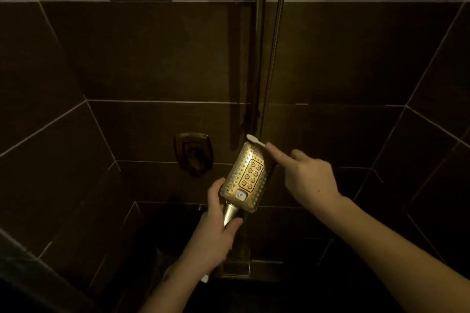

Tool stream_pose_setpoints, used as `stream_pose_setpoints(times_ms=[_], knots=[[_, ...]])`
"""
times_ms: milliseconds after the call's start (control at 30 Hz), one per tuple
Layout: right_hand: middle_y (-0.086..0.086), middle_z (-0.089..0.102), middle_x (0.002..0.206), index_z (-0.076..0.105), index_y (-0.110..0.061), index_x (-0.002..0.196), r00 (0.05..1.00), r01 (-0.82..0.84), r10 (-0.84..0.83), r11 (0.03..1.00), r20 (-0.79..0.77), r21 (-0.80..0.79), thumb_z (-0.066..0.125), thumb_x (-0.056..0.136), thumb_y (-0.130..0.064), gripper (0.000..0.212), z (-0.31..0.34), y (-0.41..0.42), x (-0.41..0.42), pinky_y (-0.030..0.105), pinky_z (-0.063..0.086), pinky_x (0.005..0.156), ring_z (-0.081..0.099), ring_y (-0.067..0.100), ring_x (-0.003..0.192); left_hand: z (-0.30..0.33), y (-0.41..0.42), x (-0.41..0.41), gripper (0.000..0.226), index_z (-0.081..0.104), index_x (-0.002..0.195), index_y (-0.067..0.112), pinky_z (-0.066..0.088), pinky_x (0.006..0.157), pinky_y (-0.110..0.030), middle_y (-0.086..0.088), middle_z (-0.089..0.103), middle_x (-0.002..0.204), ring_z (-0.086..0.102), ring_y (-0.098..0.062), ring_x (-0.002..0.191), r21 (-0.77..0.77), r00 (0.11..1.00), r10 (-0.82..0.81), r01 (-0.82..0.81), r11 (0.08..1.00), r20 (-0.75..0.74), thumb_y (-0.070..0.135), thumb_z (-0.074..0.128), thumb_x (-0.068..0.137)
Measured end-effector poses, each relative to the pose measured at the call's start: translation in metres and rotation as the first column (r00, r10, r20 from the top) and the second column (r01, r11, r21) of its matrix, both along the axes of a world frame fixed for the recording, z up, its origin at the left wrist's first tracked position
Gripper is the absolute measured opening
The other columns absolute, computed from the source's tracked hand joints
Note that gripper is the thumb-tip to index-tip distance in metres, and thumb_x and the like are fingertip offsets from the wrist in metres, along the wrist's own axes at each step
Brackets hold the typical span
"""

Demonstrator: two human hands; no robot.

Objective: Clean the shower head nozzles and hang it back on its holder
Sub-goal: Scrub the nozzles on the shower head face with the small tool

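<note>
- Head view: the shower head [246, 177] is held up in front of the dark tiled wall [127, 58], tilted, with its nozzle face turned toward the camera and its top end pointing up and to the right.
- It is gripped by the left hand [216, 221], whose fingers [232, 225] are curled round the neck just below the head, the thumb lying along the head's left edge.
- A toothbrush [255, 140] is pinched by the right hand [309, 180], the forefinger stretched along its handle; the white bristle end is laid at the head's top edge.
- The head is judged rigid and fairly light, probably plated plastic or metal; its glossy golden skin is likely to be slippery when wet, so the narrow neck is reckoned the safest place to be taken hold of.
- The face is an oblong with rounded corners, dotted all round with small holes; a framed centre panel carries eight larger ringed nozzles, and a pale square button is set below it.
- The nozzle rings are taken to be soft rubber that yields under bristles, so only light pressure is thought to be needed.
- A ribbed metal hose [276, 46] hangs beside an upright rail [260, 46] on the wall; its pull on the handle should be allowed for.
- A shiny control plate [193, 154] is fixed to the wall left of the head.
- The holder cannot be made out clearly in the dim upper part.
</note>
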State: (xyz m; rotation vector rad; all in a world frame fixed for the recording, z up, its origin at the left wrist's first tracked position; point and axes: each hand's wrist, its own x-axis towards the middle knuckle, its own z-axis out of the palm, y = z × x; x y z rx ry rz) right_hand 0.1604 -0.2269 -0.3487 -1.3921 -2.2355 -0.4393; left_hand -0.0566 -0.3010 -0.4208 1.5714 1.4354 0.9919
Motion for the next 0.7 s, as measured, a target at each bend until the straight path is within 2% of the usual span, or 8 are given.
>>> stream_pose_setpoints(times_ms=[133, 200, 267, 333, 467, 533, 600, 700], knots=[[-0.001, 0.059, 0.079, 0.035, -0.034, 0.148, 0.941, -0.27, 0.287, 0.956, 0.178, -0.115, 0.066, 0.079, -0.019, 0.077, -0.03, -0.036, -0.014, 0.024, 0.036, 0.033, 0.047, 0.011, 0.043, -0.002, 0.0, 0.001, 0.088, 0.004, 0.139, 0.062, 0.047, 0.046, -0.022, -0.002, 0.062, 0.125, 0.061, -0.01, 0.051, -0.028, 1.0, 0.009, -0.009, 1.0, 0.012, 0.014, 0.064, 0.098], [-0.001, 0.058, 0.077, 0.037, -0.034, 0.148, 0.945, -0.238, 0.252, 0.967, 0.211, -0.089, 0.071, 0.079, -0.019, 0.079, -0.03, -0.033, -0.011, 0.024, 0.036, 0.032, 0.043, 0.01, 0.042, -0.003, 0.0, 0.001, 0.086, 0.005, 0.142, 0.057, 0.047, 0.046, -0.022, -0.002, 0.062, 0.126, 0.061, -0.01, 0.05, -0.046, 1.0, 0.01, -0.009, 0.999, 0.026, 0.013, 0.064, 0.098], [-0.001, 0.055, 0.073, 0.04, -0.033, 0.147, 0.993, -0.074, 0.074, 0.997, 0.093, -0.004, 0.071, 0.08, -0.014, 0.076, -0.017, -0.011, 0.0, 0.023, 0.033, 0.033, 0.036, 0.008, 0.042, -0.002, -0.002, 0.001, 0.087, 0.005, 0.143, 0.057, 0.047, 0.045, -0.024, 0.002, 0.06, 0.13, 0.061, -0.011, 0.051, -0.054, 0.999, -0.005, 0.007, 0.999, 0.05, 0.012, 0.064, 0.098], [-0.001, 0.053, 0.072, 0.037, -0.032, 0.148, 0.999, -0.007, 0.008, 1.0, 0.041, -0.005, 0.069, 0.082, -0.012, 0.076, -0.007, -0.005, 0.008, 0.023, 0.033, 0.032, 0.034, 0.007, 0.041, 0.002, -0.003, 0.001, 0.091, 0.003, 0.14, 0.065, 0.048, 0.044, -0.026, 0.002, 0.06, 0.131, 0.06, -0.014, 0.052, -0.048, 0.996, -0.032, 0.036, 0.998, 0.078, 0.01, 0.063, 0.098], [-0.002, 0.055, 0.079, 0.029, -0.035, 0.15, 0.897, -0.318, 0.354, 0.933, 0.267, -0.168, 0.063, 0.083, -0.022, 0.076, -0.034, -0.034, 0.01, 0.025, 0.039, 0.031, 0.038, 0.006, 0.042, 0.011, 0.001, -0.007, 0.098, 0.005, 0.134, 0.079, 0.049, 0.043, -0.029, -0.002, 0.062, 0.128, 0.061, -0.017, 0.054, -0.048, 0.993, -0.068, 0.073, 0.996, 0.1, 0.009, 0.064, 0.098], [-0.002, 0.057, 0.081, 0.031, -0.036, 0.15, 0.867, -0.338, 0.363, 0.932, 0.34, -0.132, 0.053, 0.087, -0.027, 0.068, -0.028, -0.026, 0.016, 0.026, 0.037, 0.031, 0.038, 0.006, 0.043, 0.017, 0.004, -0.012, 0.097, 0.007, 0.141, 0.073, 0.048, 0.043, -0.03, -0.004, 0.065, 0.119, 0.06, -0.017, 0.054, -0.065, 0.991, -0.105, 0.11, 0.992, 0.079, 0.008, 0.064, 0.097], [0.0, 0.062, 0.087, 0.03, -0.038, 0.15, 0.909, -0.288, 0.291, 0.956, 0.297, -0.056, 0.047, 0.089, -0.029, 0.064, -0.007, -0.009, 0.02, 0.025, 0.035, 0.032, 0.039, 0.007, 0.044, 0.027, 0.007, -0.018, 0.095, 0.011, 0.14, 0.073, 0.049, 0.043, -0.031, -0.005, 0.067, 0.113, 0.061, -0.018, 0.056, -0.096, 0.982, -0.181, 0.186, 0.978, 0.053, 0.008, 0.066, 0.097], [0.003, 0.066, 0.092, 0.022, -0.039, 0.151, 0.876, -0.332, 0.348, 0.937, 0.336, -0.104, 0.044, 0.09, -0.033, 0.065, 0.016, 0.001, 0.026, 0.02, 0.03, 0.035, 0.04, 0.006, 0.044, 0.039, 0.013, -0.028, 0.091, 0.018, 0.135, 0.074, 0.048, 0.044, -0.031, -0.006, 0.067, 0.11, 0.061, -0.019, 0.057, -0.143, 0.951, -0.309, 0.308, 0.941, 0.012, 0.01, 0.068, 0.095]])
